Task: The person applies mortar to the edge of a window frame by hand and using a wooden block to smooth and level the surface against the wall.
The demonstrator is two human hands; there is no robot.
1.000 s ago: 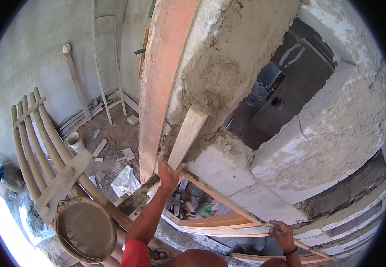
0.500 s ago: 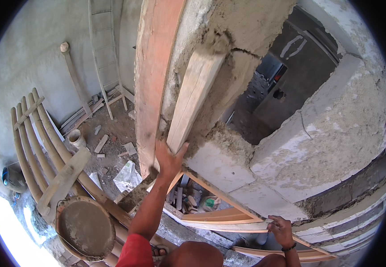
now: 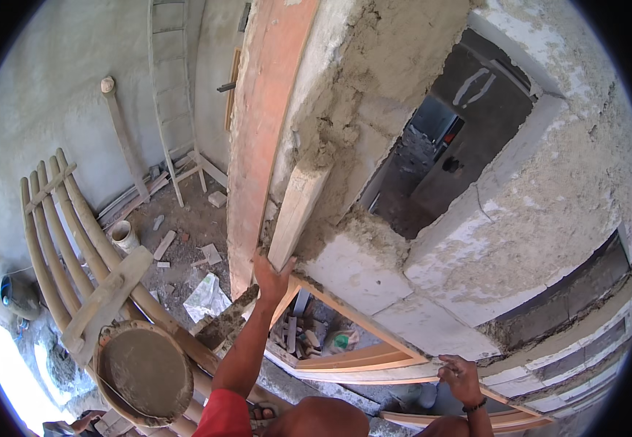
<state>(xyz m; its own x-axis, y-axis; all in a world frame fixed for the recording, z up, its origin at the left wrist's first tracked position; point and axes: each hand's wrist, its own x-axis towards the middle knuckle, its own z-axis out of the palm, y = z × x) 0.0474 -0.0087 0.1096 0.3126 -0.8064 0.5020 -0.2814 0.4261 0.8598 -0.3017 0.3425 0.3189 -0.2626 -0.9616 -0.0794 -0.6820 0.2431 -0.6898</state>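
Left arm: red sleeve (image 3: 222, 414) at the lower edge, bare forearm stretched up and away, slightly rightward. Left hand (image 3: 273, 278): at the lower end of a wooden bar (image 3: 300, 216), thumb on the right side, fingers on the left, parted by the bar's width and clasping it. Wooden bar: slanted along the wall edge, upper end against rough, damp-looking mortar (image 3: 363, 98), beside an orange-red board (image 3: 268, 109). Right hand (image 3: 461, 379): well apart, raised beside the wooden frame (image 3: 509, 401), wrist dark-banded, fingers half curled; whether they grip the frame's edge, I cannot tell. Lower left: round tub (image 3: 150, 420) of grey mix, next to wooden poles (image 3: 157, 312).
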